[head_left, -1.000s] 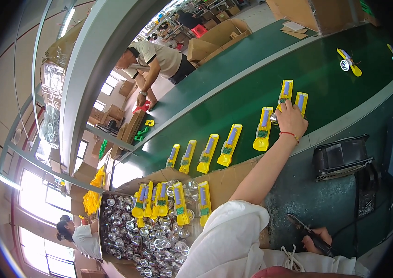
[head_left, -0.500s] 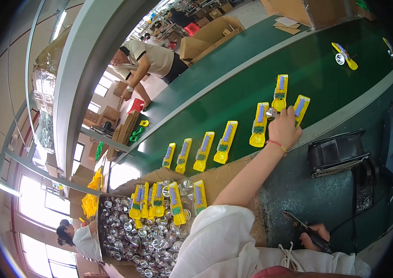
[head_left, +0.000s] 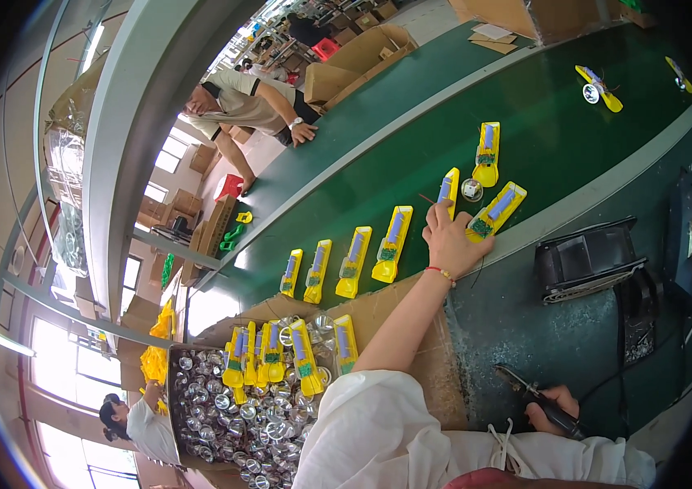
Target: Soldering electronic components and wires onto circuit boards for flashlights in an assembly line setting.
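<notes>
My left hand (head_left: 451,243) reaches out over the green belt, its fingers closed on the lower end of a yellow torch half-shell (head_left: 448,187) with a purple battery cell. Its thumb side lies against a second yellow half-shell (head_left: 497,210) with a green circuit board. A round silver reflector cup (head_left: 471,190) sits between these two shells. Just beyond lies another half-shell (head_left: 487,153). Low on the right, my right hand (head_left: 556,410) grips the black handle of a soldering iron (head_left: 537,398), its metal tip pointing up and left over the dark bench.
Several filled half-shells (head_left: 352,261) stand in a row along the belt (head_left: 411,175). A box of silver reflectors (head_left: 232,424) with half-shells on top is at lower left. A black fan (head_left: 586,257) stands at right. One person leans across the belt; another is at far left.
My left hand has moved left, from the right-hand half-shell to the left one. The right-hand shell now lies further left and more tilted. Across the belt, the person has put a hand on the surface.
</notes>
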### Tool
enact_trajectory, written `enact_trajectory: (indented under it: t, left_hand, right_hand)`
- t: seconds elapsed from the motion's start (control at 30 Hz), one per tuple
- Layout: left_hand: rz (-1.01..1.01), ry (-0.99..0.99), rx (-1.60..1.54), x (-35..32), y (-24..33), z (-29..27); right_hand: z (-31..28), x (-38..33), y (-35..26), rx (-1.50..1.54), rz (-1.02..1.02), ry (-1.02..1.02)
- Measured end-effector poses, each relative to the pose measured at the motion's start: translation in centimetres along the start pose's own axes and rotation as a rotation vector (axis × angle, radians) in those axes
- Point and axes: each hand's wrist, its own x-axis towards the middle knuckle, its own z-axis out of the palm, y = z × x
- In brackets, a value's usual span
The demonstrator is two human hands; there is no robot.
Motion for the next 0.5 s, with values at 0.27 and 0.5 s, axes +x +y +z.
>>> enact_trajectory:
  t: [0.27,0.5]
  left_hand:
    - [-0.103,-0.003,-0.011,0.3,-0.6,1.2]
    - [-0.107,-0.03,-0.003,0.3,0.0,0.0]
  right_hand:
    - [0.1,0.3,-0.3,-0.024,0.004,-0.017]
    - [0.0,0.7,-0.7,0.035,0.014,-0.047]
